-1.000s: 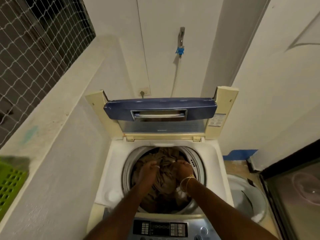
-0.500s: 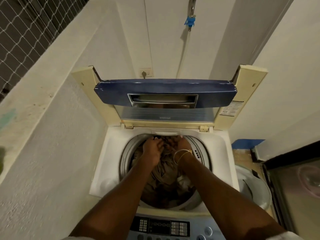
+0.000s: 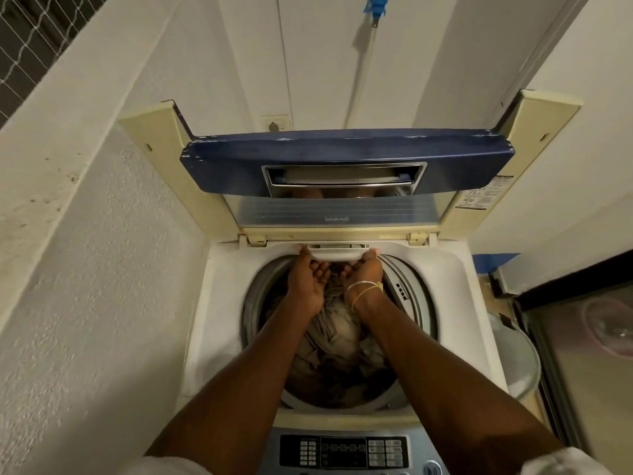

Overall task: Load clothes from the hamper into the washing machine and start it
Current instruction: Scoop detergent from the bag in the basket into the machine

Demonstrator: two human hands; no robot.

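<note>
The top-loading washing machine [image 3: 219, 320] stands with its blue lid [image 3: 346, 159] folded up at the back. Brown and beige clothes [image 3: 335, 337] fill the drum. Both my arms reach over the drum to its back rim. My left hand [image 3: 308, 279] and my right hand [image 3: 364, 272], which has thin bangles on the wrist, are palm up. Their fingers and thumbs grip the two ends of the white detergent drawer [image 3: 337, 255]. The control panel [image 3: 342, 450] lies below my forearms. The hamper is out of view.
A white textured wall with a ledge [image 3: 68, 149] runs close along the left. A white bucket [image 3: 517, 365] and a dark-framed glass door [image 3: 582, 354] stand on the right. A tap with blue tape [image 3: 376, 5], a hose and a wall socket [image 3: 277, 123] are behind the machine.
My hands left the clothes in the drum, moved to its back rim, turned palm up and took hold of the white drawer. The view moved closer; the green hamper at left dropped out of sight.
</note>
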